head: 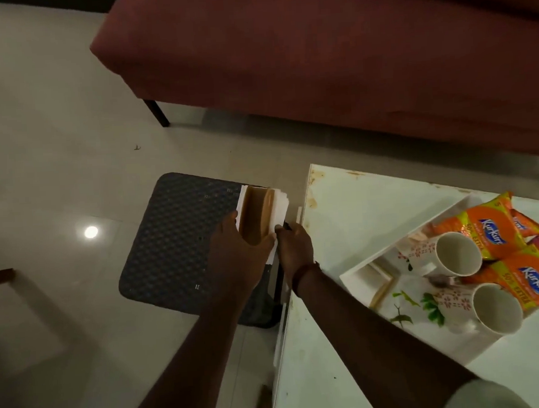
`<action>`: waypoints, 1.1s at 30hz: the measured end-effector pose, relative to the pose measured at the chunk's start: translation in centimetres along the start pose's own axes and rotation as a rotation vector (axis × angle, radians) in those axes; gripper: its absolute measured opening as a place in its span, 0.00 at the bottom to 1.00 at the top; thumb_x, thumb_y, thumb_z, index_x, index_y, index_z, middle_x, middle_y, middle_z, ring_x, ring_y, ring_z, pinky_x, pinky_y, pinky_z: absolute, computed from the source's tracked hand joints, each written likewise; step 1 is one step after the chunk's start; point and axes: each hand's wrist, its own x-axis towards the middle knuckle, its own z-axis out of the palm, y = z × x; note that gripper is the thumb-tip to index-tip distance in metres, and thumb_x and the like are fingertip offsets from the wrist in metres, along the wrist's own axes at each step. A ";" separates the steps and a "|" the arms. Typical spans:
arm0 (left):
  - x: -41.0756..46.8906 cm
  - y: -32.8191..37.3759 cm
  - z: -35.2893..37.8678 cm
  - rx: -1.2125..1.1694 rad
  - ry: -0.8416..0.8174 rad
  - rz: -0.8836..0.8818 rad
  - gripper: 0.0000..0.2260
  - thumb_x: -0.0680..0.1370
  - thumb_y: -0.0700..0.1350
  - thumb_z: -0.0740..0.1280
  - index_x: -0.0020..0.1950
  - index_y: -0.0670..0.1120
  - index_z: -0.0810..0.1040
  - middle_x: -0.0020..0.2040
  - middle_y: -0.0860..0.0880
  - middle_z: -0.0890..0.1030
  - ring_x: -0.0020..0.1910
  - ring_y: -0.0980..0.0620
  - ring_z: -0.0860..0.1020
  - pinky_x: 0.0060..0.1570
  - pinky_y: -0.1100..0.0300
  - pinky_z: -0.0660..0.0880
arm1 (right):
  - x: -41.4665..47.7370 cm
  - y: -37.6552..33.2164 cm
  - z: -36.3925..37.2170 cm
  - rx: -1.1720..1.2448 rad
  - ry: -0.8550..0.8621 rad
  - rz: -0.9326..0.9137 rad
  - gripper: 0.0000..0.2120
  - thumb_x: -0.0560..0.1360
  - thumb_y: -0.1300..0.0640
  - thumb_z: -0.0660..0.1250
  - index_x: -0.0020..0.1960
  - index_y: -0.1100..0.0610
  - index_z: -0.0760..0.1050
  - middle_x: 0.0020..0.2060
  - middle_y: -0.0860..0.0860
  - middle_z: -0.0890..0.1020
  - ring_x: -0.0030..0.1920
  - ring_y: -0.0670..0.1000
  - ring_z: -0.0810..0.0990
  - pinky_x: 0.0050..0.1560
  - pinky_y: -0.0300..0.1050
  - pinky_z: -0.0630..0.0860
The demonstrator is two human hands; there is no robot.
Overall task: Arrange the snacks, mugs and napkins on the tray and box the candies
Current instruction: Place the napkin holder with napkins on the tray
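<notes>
Both hands' fingers pinch napkin stack (264,216) w/ brown holder, left hand (236,253), right hand (296,244).

Two hands hold napkins
Left hand (233,250) and right hand (296,249) grip the napkin holder (258,215) above a dark stool (175,234).
</notes>
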 end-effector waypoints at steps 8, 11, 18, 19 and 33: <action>0.5 0.4 1.5 -0.014 0.023 -0.103 0.29 0.73 0.55 0.73 0.70 0.44 0.70 0.64 0.44 0.78 0.61 0.43 0.78 0.59 0.45 0.78 | 2.0 0.4 1.3 0.064 -0.007 0.088 0.13 0.81 0.51 0.63 0.61 0.55 0.78 0.53 0.51 0.82 0.50 0.53 0.80 0.38 0.37 0.79; 0.6 0.3 1.8 -0.029 0.010 -0.124 0.27 0.75 0.55 0.71 0.68 0.42 0.71 0.63 0.42 0.79 0.60 0.42 0.79 0.58 0.44 0.78 | 2.6 0.7 1.6 0.050 0.043 0.109 0.07 0.80 0.51 0.65 0.53 0.53 0.78 0.52 0.52 0.83 0.53 0.55 0.81 0.56 0.50 0.80; 0.3 0.0 1.2 -0.111 0.040 -0.119 0.21 0.75 0.54 0.71 0.63 0.43 0.75 0.55 0.45 0.81 0.49 0.48 0.82 0.46 0.55 0.81 | 2.6 0.4 1.1 0.088 0.024 0.048 0.10 0.80 0.55 0.65 0.58 0.57 0.78 0.50 0.52 0.81 0.51 0.55 0.79 0.53 0.49 0.78; 0.2 0.0 0.9 -0.097 0.050 -0.106 0.19 0.75 0.54 0.71 0.61 0.44 0.75 0.51 0.48 0.81 0.44 0.52 0.81 0.41 0.61 0.79 | 2.4 0.4 0.8 0.107 0.008 0.039 0.08 0.80 0.55 0.64 0.57 0.56 0.78 0.49 0.52 0.81 0.52 0.56 0.79 0.54 0.50 0.78; -4.5 2.6 2.0 -0.167 -0.124 0.232 0.13 0.73 0.47 0.75 0.45 0.59 0.71 0.37 0.63 0.79 0.39 0.76 0.76 0.32 0.83 0.66 | -5.6 5.3 -11.6 0.338 0.318 -0.062 0.08 0.74 0.57 0.68 0.53 0.51 0.75 0.47 0.48 0.82 0.48 0.51 0.80 0.40 0.38 0.77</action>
